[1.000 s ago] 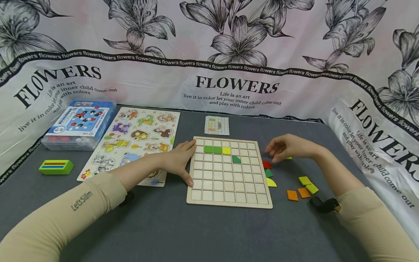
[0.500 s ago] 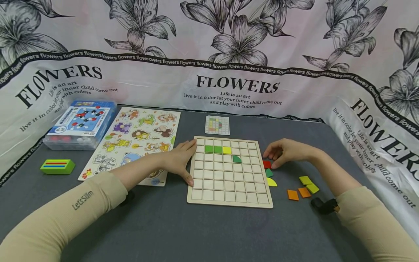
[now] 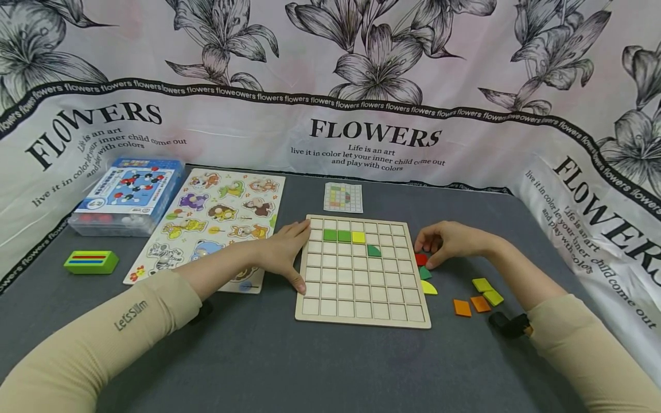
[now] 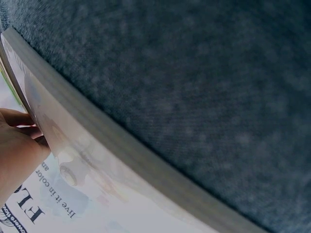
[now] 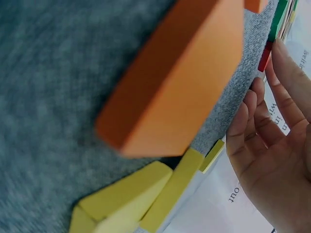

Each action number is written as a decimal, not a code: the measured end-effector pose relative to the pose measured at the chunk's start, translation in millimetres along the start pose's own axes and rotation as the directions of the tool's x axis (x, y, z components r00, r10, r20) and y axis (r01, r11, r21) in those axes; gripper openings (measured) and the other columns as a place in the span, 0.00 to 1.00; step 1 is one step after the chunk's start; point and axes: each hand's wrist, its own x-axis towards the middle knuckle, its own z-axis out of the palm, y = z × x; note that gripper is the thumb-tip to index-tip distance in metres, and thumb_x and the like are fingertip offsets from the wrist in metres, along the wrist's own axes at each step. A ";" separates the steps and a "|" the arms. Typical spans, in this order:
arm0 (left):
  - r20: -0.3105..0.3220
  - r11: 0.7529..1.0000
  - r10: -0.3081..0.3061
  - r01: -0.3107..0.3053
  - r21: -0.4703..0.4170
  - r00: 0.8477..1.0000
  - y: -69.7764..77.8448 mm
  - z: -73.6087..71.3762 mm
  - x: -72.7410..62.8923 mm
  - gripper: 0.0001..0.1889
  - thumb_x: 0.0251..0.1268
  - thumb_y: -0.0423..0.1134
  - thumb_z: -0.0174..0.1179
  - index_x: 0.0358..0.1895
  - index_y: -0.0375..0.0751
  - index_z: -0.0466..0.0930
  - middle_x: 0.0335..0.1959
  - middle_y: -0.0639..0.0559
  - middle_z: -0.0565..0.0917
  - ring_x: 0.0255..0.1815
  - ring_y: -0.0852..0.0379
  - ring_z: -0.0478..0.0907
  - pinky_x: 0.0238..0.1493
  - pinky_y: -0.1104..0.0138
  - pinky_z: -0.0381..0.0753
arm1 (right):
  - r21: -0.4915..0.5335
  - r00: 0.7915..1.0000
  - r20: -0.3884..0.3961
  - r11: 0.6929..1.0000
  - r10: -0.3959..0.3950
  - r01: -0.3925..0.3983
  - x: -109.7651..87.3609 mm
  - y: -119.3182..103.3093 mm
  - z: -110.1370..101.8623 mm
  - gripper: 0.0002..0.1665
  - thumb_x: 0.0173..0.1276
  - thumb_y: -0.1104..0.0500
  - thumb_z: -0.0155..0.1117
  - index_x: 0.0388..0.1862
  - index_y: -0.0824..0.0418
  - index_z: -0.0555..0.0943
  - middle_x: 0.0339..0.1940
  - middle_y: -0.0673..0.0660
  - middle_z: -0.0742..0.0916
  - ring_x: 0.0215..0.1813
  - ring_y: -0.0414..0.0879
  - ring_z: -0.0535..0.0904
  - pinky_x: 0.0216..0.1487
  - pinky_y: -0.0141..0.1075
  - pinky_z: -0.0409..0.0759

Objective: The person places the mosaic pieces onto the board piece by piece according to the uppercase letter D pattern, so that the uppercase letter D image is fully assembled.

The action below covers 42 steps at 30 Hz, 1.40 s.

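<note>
My left hand [image 3: 283, 255] rests against the left edge of a wooden grid board [image 3: 361, 319], thumb spread low along it. Two green squares [image 3: 336, 236], a yellow square [image 3: 358, 237] and a green rounded-corner tile [image 3: 374, 250] sit on the board. Beyond its right edge, my right hand [image 3: 451, 238] has thumb and index finger curled about a red tile [image 3: 420, 259], which lies on the table. The right wrist view has the thumb tip [image 5: 278, 48] right where the red tile meets a green tile [image 5: 278, 19]. Below the red tile lie that green tile and a yellow rounded piece [image 3: 428, 287].
Orange tiles [image 3: 462, 308] and yellow tiles [image 3: 482, 284] lie near my right wrist. Behind the board is a small pattern card [image 3: 343, 198]. An animal puzzle board [image 3: 222, 213], a boxed set [image 3: 126, 198] and a green block [image 3: 90, 262] occupy the left side.
My right hand has lowered toward the near side, its thumb coming down beside the red tile and over the green one. A yellow tile behind that hand is now hidden. My left hand stays put.
</note>
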 end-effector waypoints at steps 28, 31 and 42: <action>0.013 1.000 0.005 -0.005 -0.005 1.000 3.0 -4.0 -1.0 0.70 0.47 0.59 0.75 0.79 0.28 0.34 0.82 0.33 0.32 0.83 0.33 0.31 0.81 0.42 0.41 | 0.035 0.999 -0.026 0.999 0.038 -0.037 3.8 -7.6 -11.5 0.14 0.59 0.61 0.74 0.43 0.60 0.82 0.35 0.55 0.85 0.35 0.45 0.78 0.35 0.35 0.79; 0.013 1.000 0.000 0.000 -0.007 1.000 2.1 -3.0 0.5 0.70 0.46 0.59 0.76 0.79 0.29 0.34 0.82 0.34 0.32 0.83 0.33 0.30 0.81 0.42 0.40 | 0.057 0.999 -0.027 0.998 0.033 -0.031 6.1 -10.5 -13.6 0.14 0.59 0.61 0.74 0.44 0.60 0.83 0.36 0.55 0.85 0.36 0.44 0.78 0.35 0.35 0.79; 0.014 1.000 0.002 -0.002 -0.002 1.000 0.8 -2.4 2.1 0.70 0.46 0.60 0.75 0.79 0.28 0.33 0.81 0.33 0.32 0.83 0.33 0.30 0.81 0.42 0.40 | 0.081 0.997 -0.012 0.994 -0.079 0.080 16.8 -35.6 -8.5 0.12 0.59 0.59 0.75 0.41 0.57 0.83 0.35 0.55 0.84 0.37 0.44 0.77 0.38 0.32 0.78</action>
